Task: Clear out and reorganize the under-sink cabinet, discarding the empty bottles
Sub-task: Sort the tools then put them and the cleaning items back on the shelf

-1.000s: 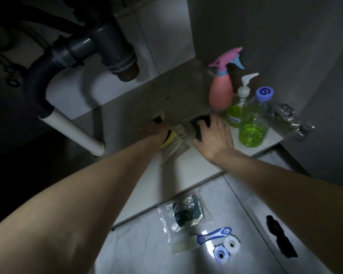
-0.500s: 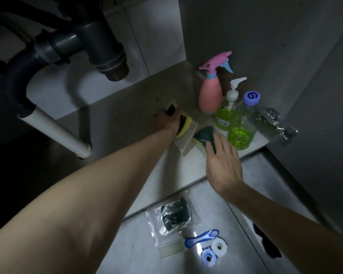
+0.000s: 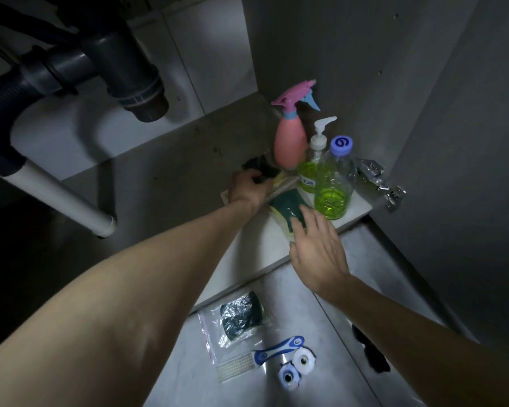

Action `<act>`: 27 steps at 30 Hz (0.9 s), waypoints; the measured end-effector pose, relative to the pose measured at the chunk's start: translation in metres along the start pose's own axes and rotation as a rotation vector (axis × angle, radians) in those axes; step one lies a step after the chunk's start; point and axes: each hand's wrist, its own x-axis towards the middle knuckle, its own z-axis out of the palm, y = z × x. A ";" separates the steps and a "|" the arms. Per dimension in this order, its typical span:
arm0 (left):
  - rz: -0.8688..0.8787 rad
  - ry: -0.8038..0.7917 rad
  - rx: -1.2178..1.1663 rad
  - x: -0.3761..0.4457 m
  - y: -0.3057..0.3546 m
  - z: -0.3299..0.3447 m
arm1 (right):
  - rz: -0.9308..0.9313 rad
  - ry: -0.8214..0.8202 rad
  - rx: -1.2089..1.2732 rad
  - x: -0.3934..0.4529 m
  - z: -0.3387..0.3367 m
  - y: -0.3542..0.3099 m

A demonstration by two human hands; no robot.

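- Here, cabinet floor: stiff, flat shelf under the drain pipe; bears all the task's things in its right rear corner.
- Pink spray bottle: upright in the corner, against the side wall; opaque, fill level not readable. Likely light. Best taken round the narrow neck below the trigger.
- Clear bottle with purple cap: upright, just in front of the pump bottle; both partly filled with green liquid, so likely keepers. Thin plastic, probably yielding and slippery; best taken round the body, upright.
- Bagged sponge: lies just beside the clear bottle, near the shelf edge. Soft, light, film slippery; pinch at the bag edge.
- Right hand: fingers straight, spread, fingertips resting on the bagged sponge; grips nothing.
- Left hand: fingers curled round a dark sponge packet, near the spray bottle's base.
- Outside the cabinet, on the floor: another bagged scourer, a blue-handled brush.
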 end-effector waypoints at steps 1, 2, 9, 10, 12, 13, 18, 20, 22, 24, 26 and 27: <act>0.012 -0.017 0.002 -0.002 -0.003 0.001 | -0.002 -0.020 0.011 0.000 0.000 -0.001; 0.017 -0.037 -0.003 -0.004 -0.003 0.001 | -0.003 -0.036 0.016 0.000 0.000 -0.001; 0.080 -0.156 -0.027 -0.036 -0.016 -0.028 | -0.319 0.128 0.185 -0.010 -0.007 -0.006; 0.099 -0.115 -0.037 -0.046 -0.024 -0.034 | -0.441 0.090 0.193 -0.014 -0.005 -0.009; 0.109 -0.035 -0.052 -0.071 -0.046 -0.049 | -0.607 -0.084 0.146 -0.023 0.004 -0.021; 0.097 -0.032 -0.076 -0.085 -0.058 -0.056 | -0.649 -0.178 0.106 -0.028 0.012 -0.028; 0.059 -0.061 -0.035 -0.179 -0.120 -0.081 | -0.664 -0.357 -0.043 -0.055 0.074 -0.065; 0.057 -0.057 0.036 -0.220 -0.144 -0.086 | -0.578 -0.374 -0.086 -0.062 0.095 -0.075; 0.052 -0.133 0.134 -0.253 -0.166 -0.088 | -0.500 -0.388 -0.105 -0.066 0.111 -0.080; 0.066 -0.260 0.273 -0.272 -0.184 -0.086 | -0.452 -0.398 -0.124 -0.066 0.118 -0.083; 0.098 -0.360 0.420 -0.280 -0.198 -0.081 | -0.429 -0.387 -0.142 -0.064 0.118 -0.079; 0.110 -0.390 0.477 -0.281 -0.204 -0.078 | -0.413 -0.379 -0.141 -0.064 0.116 -0.075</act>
